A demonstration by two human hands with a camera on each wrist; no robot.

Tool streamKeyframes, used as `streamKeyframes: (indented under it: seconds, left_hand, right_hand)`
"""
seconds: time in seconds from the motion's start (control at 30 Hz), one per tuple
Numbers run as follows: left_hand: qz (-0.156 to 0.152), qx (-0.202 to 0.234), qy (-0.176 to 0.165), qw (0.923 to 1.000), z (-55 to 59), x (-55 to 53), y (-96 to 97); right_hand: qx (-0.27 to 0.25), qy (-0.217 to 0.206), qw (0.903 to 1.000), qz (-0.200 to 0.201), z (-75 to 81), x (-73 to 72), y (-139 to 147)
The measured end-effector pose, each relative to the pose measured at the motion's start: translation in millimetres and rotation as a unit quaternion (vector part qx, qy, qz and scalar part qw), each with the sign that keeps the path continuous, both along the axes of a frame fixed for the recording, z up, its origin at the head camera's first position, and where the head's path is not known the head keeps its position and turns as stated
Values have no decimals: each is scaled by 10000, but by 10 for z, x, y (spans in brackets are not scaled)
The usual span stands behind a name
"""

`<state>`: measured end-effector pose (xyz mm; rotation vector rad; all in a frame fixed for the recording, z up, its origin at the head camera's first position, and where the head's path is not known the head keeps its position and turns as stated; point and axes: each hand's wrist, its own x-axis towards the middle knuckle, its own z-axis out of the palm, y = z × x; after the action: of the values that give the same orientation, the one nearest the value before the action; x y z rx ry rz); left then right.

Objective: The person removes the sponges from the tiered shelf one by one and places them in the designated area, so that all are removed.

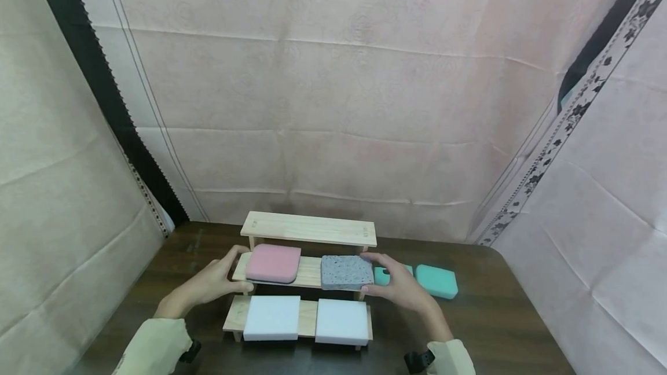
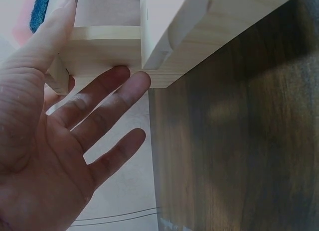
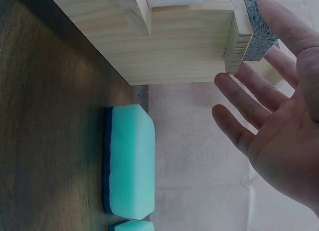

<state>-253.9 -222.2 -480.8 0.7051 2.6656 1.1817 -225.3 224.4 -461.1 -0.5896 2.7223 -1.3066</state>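
A light wooden three-tier shelf (image 1: 310, 271) stands on the dark table. My left hand (image 1: 216, 282) grips the left end of its middle tier, thumb at the front edge and index finger behind. Just inside that hand lies a pink sponge (image 1: 273, 263) with a dark blue underside. At the other end of the same tier, my right hand (image 1: 396, 285) holds a speckled grey-blue sponge (image 1: 346, 272) between thumb and index finger. The remaining fingers of both hands extend beside the shelf ends in the wrist views. Two white sponges (image 1: 272, 318) sit on the lowest tier.
Two turquoise sponges (image 1: 436, 281) lie on the table (image 1: 500, 317) to the right of the shelf, one partly behind my right hand. The top tier (image 1: 307, 228) bears nothing. Pale cloth (image 1: 333, 103) hangs behind and at both sides.
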Motion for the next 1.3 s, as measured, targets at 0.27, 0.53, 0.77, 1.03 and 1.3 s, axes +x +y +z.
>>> streamKeyframes:
  seconds: [0.27, 0.53, 0.77, 1.03, 1.3]
  left_hand:
    - [-52, 39, 5, 10000, -18, 23, -6]
    - [-91, 104, -12, 9999, -36, 36, -13]
    - [-175, 192, -50, 9996, -16, 39, -4]
    - [-103, 39, -11, 9999, -13, 13, -18]
    - [-64, 35, -21, 10000, 23, -5, 6]
  right_hand:
    - [52, 76, 9999, -54, -4, 47, 11]
    - [59, 246, 9997, -73, 2, 77, 40]
    - [2, 160, 9997, -184, -11, 107, 95]
    - [-28, 57, 9994, -339, -12, 122, 184]
    - [19, 112, 9992, -383, 20, 139, 287]
